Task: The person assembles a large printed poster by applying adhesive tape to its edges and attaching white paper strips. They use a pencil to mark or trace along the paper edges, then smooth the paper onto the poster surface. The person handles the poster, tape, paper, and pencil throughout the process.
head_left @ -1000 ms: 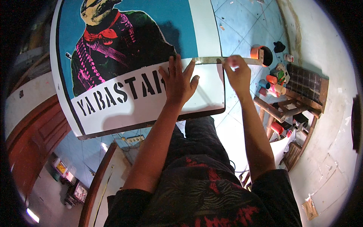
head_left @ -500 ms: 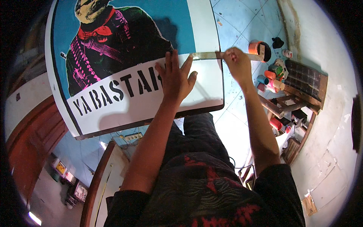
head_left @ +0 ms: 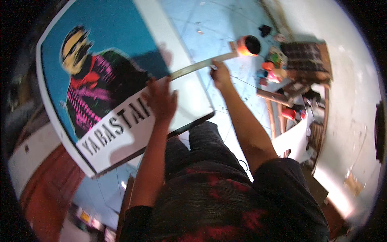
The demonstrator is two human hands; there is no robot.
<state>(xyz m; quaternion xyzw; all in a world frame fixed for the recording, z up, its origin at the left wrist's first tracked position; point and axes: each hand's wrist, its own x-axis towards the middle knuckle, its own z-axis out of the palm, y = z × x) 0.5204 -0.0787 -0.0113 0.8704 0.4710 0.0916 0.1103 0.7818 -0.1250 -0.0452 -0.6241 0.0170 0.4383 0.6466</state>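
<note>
A large painted board (head_left: pixel 183 90) stretches before me, with a blue upper area, a masked figure with a red scarf, and black stencilled letters on a white band. My left hand (head_left: pixel 160 99) lies flat on the white band, fingers spread, beside the near end of a long flat ruler (head_left: pixel 193 68). The ruler runs across the white border and past the board's right edge; a short piece crosses its far end. My right hand (head_left: pixel 221 76) is closed just beyond the board's edge, fingertips at the ruler's lower side. A small pale bit shows at its fingers, too blurred to name.
An orange bucket (head_left: pixel 246 45) with a dark inside stands on the blue tiled floor (head_left: pixel 201 20). Several colourful containers (head_left: pixel 272 70) sit beside a wooden bench (head_left: pixel 308 62) against the right wall. A brown wooden panel (head_left: pixel 48 177) is at lower left.
My view has swung, so the board appears tilted and further left. My right hand, earlier over the ruler, is now at its lower side. My left hand stays spread on the board.
</note>
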